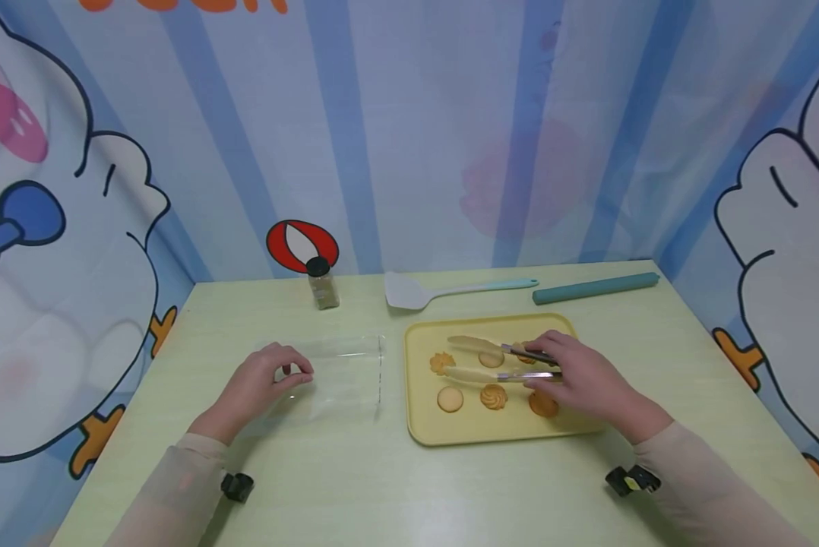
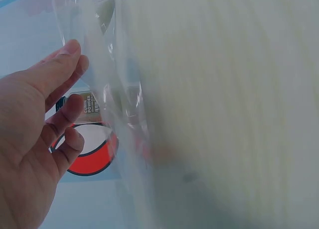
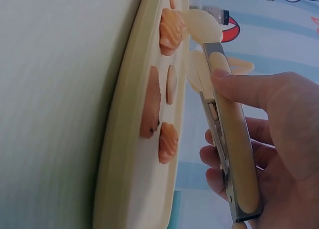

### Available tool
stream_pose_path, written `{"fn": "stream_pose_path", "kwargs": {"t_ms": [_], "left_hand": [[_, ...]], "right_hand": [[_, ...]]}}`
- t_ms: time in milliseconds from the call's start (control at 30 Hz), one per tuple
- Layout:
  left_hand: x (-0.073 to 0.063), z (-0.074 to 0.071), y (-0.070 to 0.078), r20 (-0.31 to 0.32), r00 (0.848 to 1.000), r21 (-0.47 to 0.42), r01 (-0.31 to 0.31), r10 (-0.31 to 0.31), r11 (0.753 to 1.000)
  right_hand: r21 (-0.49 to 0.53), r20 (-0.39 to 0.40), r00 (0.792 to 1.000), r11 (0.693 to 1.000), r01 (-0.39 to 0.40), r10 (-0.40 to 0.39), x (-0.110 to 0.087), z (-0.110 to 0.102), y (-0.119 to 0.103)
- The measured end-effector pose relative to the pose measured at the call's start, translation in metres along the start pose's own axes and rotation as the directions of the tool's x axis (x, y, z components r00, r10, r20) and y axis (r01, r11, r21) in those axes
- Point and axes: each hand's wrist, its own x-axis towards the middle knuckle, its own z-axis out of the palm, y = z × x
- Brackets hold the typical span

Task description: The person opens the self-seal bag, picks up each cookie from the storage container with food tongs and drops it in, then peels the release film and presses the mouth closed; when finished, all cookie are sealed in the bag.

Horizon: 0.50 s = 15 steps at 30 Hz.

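In the head view, my left hand pinches the near-left edge of a clear plastic bag between thumb and forefinger. The left wrist view shows the same hand at the bag's glossy, creased film. My right hand grips tongs, their two pale tips spread apart over a yellow tray. Several cookies lie on it, among them a flower-shaped cookie by the tips, a plain round cookie and a swirled cookie. Nothing shows between the tips.
At the back of the table stand a black-capped cumin powder jar, then a spatula with a pale blue handle and a teal rod. A striped cartoon curtain hangs behind and at both sides.
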Motion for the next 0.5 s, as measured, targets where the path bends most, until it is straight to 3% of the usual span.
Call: {"fn": "stream_pose_path", "kwargs": {"t_ms": [500], "left_hand": [[-0.001, -0.003, -0.002, -0.004, 1.000, 0.008, -0.013, 0.013, 1.000]], "right_hand": [[-0.028, 0.001, 1.000, 0.999, 0.029, -0.029, 0.012, 0.008, -0.009]]}}
